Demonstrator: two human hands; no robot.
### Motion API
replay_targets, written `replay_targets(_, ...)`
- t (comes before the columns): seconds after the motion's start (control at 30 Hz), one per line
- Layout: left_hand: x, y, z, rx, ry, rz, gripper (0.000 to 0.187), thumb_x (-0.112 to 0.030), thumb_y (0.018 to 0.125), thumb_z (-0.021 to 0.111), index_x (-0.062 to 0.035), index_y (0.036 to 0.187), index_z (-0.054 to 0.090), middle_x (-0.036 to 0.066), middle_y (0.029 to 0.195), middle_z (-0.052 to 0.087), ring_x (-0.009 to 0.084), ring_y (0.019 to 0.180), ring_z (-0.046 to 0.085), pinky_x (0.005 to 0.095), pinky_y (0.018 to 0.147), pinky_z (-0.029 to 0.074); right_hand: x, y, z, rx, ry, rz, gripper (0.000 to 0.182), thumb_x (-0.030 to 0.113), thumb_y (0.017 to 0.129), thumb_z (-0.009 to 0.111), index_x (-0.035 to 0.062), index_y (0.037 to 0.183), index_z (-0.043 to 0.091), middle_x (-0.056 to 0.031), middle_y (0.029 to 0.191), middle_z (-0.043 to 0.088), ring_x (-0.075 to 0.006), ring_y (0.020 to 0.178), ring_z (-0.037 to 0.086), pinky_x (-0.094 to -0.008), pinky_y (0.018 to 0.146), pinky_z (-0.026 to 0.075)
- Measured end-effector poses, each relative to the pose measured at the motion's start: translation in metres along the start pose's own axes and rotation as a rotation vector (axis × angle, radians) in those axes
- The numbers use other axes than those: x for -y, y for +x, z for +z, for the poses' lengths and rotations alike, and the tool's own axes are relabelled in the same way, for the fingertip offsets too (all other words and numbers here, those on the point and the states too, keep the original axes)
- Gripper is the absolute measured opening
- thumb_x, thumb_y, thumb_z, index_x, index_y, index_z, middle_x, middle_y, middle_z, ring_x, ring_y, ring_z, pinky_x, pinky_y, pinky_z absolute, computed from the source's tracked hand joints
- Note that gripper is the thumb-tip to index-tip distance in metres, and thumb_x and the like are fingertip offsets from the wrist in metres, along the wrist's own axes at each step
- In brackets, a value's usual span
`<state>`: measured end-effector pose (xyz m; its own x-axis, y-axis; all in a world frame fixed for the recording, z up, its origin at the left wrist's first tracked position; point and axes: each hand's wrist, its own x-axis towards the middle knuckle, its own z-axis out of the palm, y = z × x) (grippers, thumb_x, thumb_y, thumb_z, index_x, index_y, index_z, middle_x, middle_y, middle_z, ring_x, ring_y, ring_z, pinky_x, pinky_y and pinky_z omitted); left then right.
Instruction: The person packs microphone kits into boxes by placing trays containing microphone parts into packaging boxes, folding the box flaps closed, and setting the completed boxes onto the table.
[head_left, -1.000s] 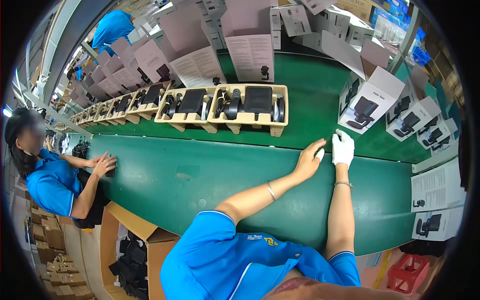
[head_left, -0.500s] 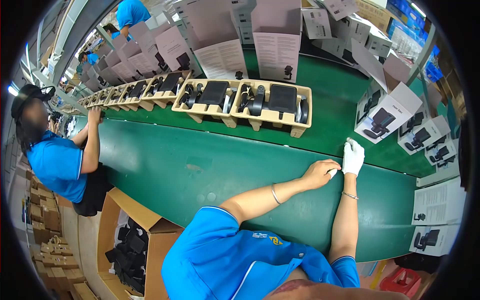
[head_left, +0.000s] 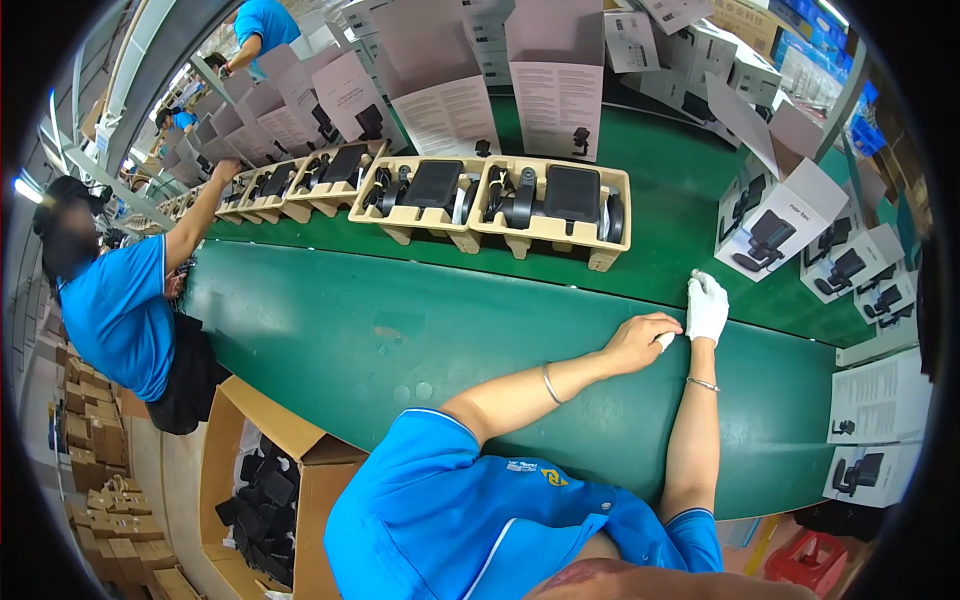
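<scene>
My left hand (head_left: pixel 642 343) is bare and lies near the far edge of the green worktable (head_left: pixel 470 330). Its fingers are loosely bent and apart from the thumb, which has a white cover on it. Just to its right, my right hand (head_left: pixel 707 305) in a white glove rests at the seam between table and belt. Its fingers reach forward, slightly bent, and no object shows in them. Nearest to the hands, beyond them on the green belt (head_left: pixel 665 190), sits a molded pulp tray (head_left: pixel 600 255) holding a black device, a stand and a coiled cable.
More such trays (head_left: pixel 410 225) run leftward along the belt, with open printed cartons (head_left: pixel 555 110) behind. Product boxes (head_left: pixel 770 235) stand at right. A co-worker in blue (head_left: pixel 125 310) is at left, by a cardboard box (head_left: pixel 255 400) of black parts. A red stool (head_left: pixel 808 562) stands below.
The co-worker at left has stretched an arm out toward the cartons behind the trays. My two hands stay in nearly the same place; the whole view has shifted slightly.
</scene>
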<state>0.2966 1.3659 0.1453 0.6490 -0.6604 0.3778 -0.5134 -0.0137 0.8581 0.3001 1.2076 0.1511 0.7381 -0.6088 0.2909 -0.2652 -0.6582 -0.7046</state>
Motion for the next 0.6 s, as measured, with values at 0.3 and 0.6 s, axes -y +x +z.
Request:
replay_targets(0.3,-0.001,-0.003,-0.009,0.002,0.008,0.007,0.027,0.003,0.075,0.049,-0.0009,0.099,0.063,0.006,0.104,0.062,0.0210,0.074,0.057,0.0279,0.064,0.045,0.009,-0.003,0.003,0.010,-0.085,-0.034,0.023,0.018,0.079,0.053,0.0064,0.092,0.067,-0.0080,0.092,0.066,-0.0272,0.083,0.059,-0.0331,0.076,0.046)
replay_targets(0.6,0.002,-0.007,-0.016,0.001,0.008,0.020,0.026,0.002,0.076,0.050,-0.0012,0.098,0.063,0.006,0.104,0.062,0.0204,0.071,0.056,0.0279,0.063,0.045,0.011,-0.005,0.010,0.018,-0.089,-0.031,0.023,0.019,0.079,0.052,0.0081,0.093,0.067,-0.0072,0.094,0.066,-0.0268,0.084,0.058,-0.0326,0.078,0.046)
